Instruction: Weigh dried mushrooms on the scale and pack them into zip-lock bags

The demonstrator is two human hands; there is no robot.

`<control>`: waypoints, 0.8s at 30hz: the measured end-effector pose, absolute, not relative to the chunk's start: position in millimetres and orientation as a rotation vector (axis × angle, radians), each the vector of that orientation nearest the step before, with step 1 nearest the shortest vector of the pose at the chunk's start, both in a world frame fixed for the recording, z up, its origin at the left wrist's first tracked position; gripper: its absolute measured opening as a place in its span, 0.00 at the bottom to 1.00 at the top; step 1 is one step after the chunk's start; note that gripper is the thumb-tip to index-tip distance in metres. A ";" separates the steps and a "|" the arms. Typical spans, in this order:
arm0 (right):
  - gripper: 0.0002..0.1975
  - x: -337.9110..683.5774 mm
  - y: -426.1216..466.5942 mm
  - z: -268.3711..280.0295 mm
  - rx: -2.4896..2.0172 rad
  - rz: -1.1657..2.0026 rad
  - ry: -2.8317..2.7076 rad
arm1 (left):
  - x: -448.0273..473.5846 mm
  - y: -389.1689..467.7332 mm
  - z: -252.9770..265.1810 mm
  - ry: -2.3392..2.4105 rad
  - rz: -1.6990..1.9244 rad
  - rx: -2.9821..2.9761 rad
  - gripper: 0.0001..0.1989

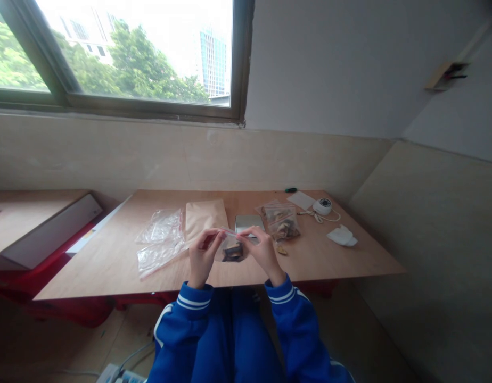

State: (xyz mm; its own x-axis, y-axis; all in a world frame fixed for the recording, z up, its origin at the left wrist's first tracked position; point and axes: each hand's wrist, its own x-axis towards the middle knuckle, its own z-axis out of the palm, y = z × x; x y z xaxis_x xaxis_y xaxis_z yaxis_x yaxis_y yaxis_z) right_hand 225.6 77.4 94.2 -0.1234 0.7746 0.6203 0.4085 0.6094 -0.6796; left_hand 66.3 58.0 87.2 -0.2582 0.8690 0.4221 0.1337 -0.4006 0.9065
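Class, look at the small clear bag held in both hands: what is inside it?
The small clear bag holds dark brownish pieces, low in it. The left hand and right hand pinch its top edge; fingers cover its sides.

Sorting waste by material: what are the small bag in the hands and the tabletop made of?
Small bag: clear, glossy thin plastic, seemingly; dark contents show through, with a reddish strip along its top. Tabletop: light wood or plywood, matte, with faint grain.
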 end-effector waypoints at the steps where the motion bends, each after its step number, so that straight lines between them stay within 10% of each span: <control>1: 0.05 227.3 77.6 93.0 -0.972 0.422 -1.743 | 66.3 58.5 85.8 1.254 1.720 1.437 0.10; 24: 0.12 243.6 78.5 84.9 -1.013 0.632 -1.669 | 67.0 60.8 87.0 1.317 1.613 1.330 0.13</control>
